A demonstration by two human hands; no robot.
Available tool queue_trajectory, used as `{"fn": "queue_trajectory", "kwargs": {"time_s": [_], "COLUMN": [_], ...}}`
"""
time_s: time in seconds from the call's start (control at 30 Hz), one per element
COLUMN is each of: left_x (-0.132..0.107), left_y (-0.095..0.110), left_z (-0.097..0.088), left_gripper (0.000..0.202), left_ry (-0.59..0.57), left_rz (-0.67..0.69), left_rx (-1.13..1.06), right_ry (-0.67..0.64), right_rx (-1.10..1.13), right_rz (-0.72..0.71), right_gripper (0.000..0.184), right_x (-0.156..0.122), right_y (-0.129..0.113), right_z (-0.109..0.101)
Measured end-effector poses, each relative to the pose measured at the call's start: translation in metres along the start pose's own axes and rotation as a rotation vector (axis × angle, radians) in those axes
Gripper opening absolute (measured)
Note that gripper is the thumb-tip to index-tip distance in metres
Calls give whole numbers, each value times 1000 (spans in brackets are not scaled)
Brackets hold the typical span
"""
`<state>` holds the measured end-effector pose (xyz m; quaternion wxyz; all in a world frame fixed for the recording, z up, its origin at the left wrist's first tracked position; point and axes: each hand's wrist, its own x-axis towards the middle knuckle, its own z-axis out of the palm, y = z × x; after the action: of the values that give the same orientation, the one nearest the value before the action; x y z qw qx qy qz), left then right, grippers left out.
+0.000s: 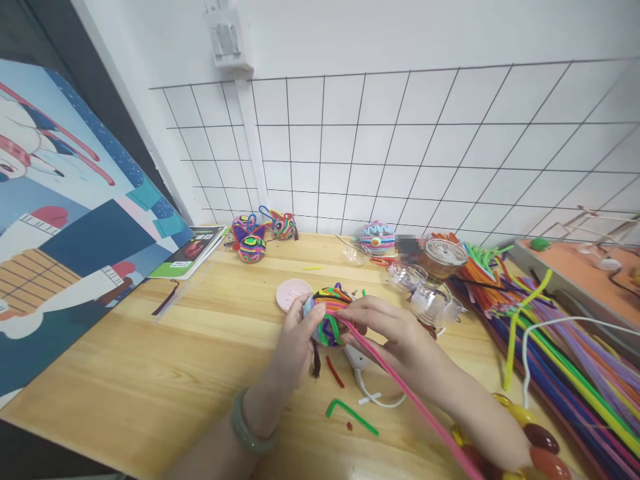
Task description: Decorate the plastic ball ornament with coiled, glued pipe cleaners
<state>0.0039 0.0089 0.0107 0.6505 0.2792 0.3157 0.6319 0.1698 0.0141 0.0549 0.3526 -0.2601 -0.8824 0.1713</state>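
My left hand (300, 333) is wrapped round the side of a ball (327, 330) covered in colourful pipe cleaners, with its thumb on the front. A dark tassel (316, 360) hangs below the ball. Between the fingers of my right hand (390, 327) is a long pink pipe cleaner (395, 377), pinched close to the ball's surface. Its far end trails down toward the lower right. Behind my right hand, a white device with a cord (356, 358) is partly hidden. A small pink dish (293, 293) stands just beyond my left hand.
Finished colourful ornaments (251, 243) stand at the back left, near a booklet (193, 253). Clear plastic half-balls (433, 303) lie right of my hands. Bundles of pipe cleaners (565, 360) fill the right side. A green cut piece (353, 417) lies in front. A wire grid (390, 143) backs the table.
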Motion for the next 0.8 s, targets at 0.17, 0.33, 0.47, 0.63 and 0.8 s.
{"fn": "queue_trajectory", "kwargs": {"time_s": [0.17, 0.33, 0.47, 0.63, 0.8], "left_x": [-1, -2, -1, 2, 7], "left_y": [0, -2, -1, 7, 17], "left_z": [-1, -6, -8, -9, -14], "left_gripper": [33, 31, 29, 23, 15], "left_ry": [-36, -70, -82, 20, 87], "left_rz": [-14, -79, -125, -223, -169], "left_rx": [-8, -4, -7, -75, -211], "right_ry": [41, 39, 38, 202, 108], "right_rx": [-153, -136, -146, -155, -300], "right_rz": [-66, -54, -50, 64, 536], "right_gripper": [23, 24, 24, 22, 22], "right_x": [0, -1, 0, -1, -4], "right_y": [2, 3, 3, 11, 30], "right_z": [3, 5, 2, -11, -17]}}
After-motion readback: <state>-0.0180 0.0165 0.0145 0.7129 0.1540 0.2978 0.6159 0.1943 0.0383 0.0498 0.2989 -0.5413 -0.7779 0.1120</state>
